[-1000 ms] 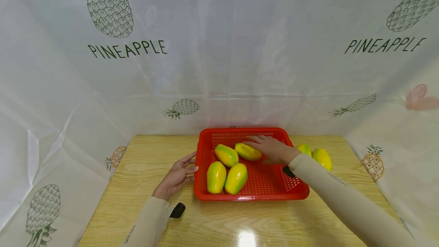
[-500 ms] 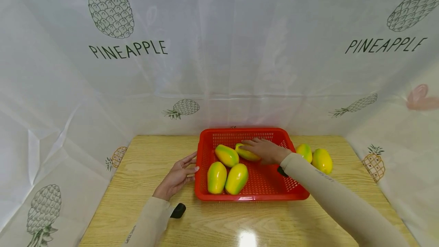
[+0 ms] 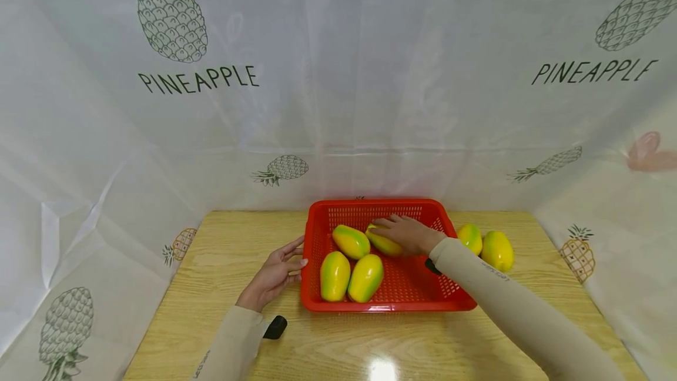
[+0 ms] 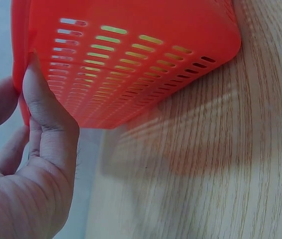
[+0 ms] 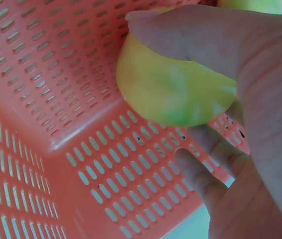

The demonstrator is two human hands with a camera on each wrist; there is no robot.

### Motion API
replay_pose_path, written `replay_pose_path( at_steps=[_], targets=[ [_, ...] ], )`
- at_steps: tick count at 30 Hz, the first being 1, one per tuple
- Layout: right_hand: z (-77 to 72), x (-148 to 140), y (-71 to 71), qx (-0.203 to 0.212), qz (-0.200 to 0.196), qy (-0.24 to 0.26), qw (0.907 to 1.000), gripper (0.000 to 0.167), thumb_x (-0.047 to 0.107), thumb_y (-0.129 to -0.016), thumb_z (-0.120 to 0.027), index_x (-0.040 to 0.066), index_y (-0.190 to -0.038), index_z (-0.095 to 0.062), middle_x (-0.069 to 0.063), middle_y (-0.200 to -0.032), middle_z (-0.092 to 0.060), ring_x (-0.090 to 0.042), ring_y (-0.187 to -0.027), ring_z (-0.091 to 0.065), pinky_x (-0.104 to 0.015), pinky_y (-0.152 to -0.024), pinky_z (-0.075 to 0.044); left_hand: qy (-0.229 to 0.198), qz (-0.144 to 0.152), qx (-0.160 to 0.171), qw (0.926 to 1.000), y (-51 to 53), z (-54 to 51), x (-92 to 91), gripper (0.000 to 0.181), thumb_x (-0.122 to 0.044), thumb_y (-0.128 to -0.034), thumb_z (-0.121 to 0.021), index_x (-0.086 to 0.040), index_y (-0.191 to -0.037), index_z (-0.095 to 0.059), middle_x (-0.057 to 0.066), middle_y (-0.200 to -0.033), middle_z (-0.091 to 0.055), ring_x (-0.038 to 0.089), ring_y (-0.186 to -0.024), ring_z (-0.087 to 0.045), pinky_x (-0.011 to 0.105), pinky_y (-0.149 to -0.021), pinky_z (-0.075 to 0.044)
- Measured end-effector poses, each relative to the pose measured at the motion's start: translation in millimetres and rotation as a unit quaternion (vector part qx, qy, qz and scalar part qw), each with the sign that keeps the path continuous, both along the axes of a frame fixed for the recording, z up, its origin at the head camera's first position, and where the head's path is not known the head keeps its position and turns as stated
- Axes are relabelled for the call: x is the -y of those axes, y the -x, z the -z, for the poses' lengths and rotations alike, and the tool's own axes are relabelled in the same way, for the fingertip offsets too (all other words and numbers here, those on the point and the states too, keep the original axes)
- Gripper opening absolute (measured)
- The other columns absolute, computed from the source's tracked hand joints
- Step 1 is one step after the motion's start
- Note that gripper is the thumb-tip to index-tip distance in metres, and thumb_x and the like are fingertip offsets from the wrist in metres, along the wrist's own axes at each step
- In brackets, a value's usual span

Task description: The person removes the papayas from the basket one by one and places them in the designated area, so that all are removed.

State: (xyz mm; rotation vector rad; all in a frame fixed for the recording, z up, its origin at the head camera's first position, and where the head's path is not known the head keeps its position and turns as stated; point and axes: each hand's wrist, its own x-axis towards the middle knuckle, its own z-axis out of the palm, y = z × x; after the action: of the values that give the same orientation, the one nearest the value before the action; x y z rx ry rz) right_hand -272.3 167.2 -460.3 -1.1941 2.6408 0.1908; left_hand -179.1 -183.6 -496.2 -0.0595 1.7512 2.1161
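Note:
A red plastic basket (image 3: 388,307) with slotted walls stands on the wooden table. My left hand (image 3: 273,277) pinches its left rim; in the left wrist view, the fingers (image 4: 46,107) lie against the rim and outer wall. Inside the basket, my right hand (image 3: 415,235) grips a yellow-green mango (image 3: 384,244) near the back wall. The right wrist view has the thumb over this mango (image 5: 165,84) and other fingers below it. Three more mangoes lie to its left: one at the back (image 3: 351,242), two in front, including the leftmost mango (image 3: 334,276).
To the right of the basket, two mangoes, a nearer one (image 3: 498,250) and one partly behind the right sleeve (image 3: 469,237), rest on the table (image 3: 328,346). A white pineapple-printed sheet (image 3: 338,104) hangs behind and at both sides.
My right hand has moved slightly left and settled round the back mango, which has turned a little and shifted toward the front. The left hand stays at the rim.

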Motion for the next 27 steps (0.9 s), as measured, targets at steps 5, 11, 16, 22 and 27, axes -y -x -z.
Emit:
replay_pose_path(
  at_steps=[5, 11, 16, 22, 27],
  targets=[
    [0.5, -1.6, -0.6, 0.007, 0.018, -0.004, 0.9998, 0.083, 0.014, -0.088, -0.087, 0.012, -0.160, -0.045, -0.012, -0.166, -0.039, -0.043, -0.146, -0.042, -0.060, -0.119, -0.038, 0.000, 0.001, -0.006, 1.0000, 0.2, 0.0, -0.4, 0.069, 0.003, -0.1049, -0.059, -0.008, -0.167, -0.031, 0.018, -0.143, -0.047, 0.010, -0.088, -0.062, 0.021, -0.071, -0.057],
    [-2.2, -3.2, -3.1, 0.022, 0.038, 0.006, 0.9990, 0.092, 0.023, -0.081, -0.094, 0.008, -0.157, -0.045, -0.013, -0.163, -0.044, -0.041, -0.146, -0.043, -0.060, -0.120, -0.036, 0.002, -0.001, -0.008, 1.0000, 0.0, 1.0, -1.4, 0.069, 0.004, -0.1045, -0.059, -0.008, -0.167, -0.032, 0.017, -0.141, -0.048, 0.010, -0.087, -0.062, 0.021, -0.071, -0.057],
    [-2.7, -6.5, -4.6, 0.023, 0.037, 0.003, 0.9991, 0.093, 0.030, -0.078, -0.096, 0.009, -0.154, -0.048, -0.014, -0.157, -0.047, -0.042, -0.143, -0.044, -0.062, -0.119, -0.037, 0.005, -0.004, -0.005, 1.0000, 1.1, 2.3, -1.3, 0.069, 0.004, -0.1043, -0.059, -0.009, -0.167, -0.033, 0.016, -0.141, -0.049, 0.011, -0.086, -0.062, 0.023, -0.071, -0.057],
    [-1.2, -9.9, -5.1, 0.035, 0.047, 0.008, 0.9982, 0.096, 0.036, -0.077, -0.097, 0.007, -0.154, -0.048, -0.016, -0.156, -0.047, -0.043, -0.145, -0.041, -0.062, -0.120, -0.035, 0.010, 0.001, -0.007, 0.9999, 0.9, 3.6, -0.6, 0.068, 0.002, -0.1049, -0.060, -0.010, -0.167, -0.033, 0.014, -0.140, -0.050, 0.010, -0.086, -0.062, 0.023, -0.073, -0.057],
    [-0.1, -13.4, -5.2, 0.038, 0.052, 0.013, 0.9979, 0.098, 0.037, -0.077, -0.097, 0.005, -0.154, -0.047, -0.019, -0.158, -0.047, -0.045, -0.145, -0.042, -0.062, -0.121, -0.034, 0.008, 0.002, -0.007, 0.9999, 0.7, 3.7, -0.3, 0.068, 0.003, -0.1050, -0.059, -0.010, -0.167, -0.033, 0.013, -0.138, -0.050, 0.009, -0.085, -0.061, 0.023, -0.073, -0.057]
  ],
)
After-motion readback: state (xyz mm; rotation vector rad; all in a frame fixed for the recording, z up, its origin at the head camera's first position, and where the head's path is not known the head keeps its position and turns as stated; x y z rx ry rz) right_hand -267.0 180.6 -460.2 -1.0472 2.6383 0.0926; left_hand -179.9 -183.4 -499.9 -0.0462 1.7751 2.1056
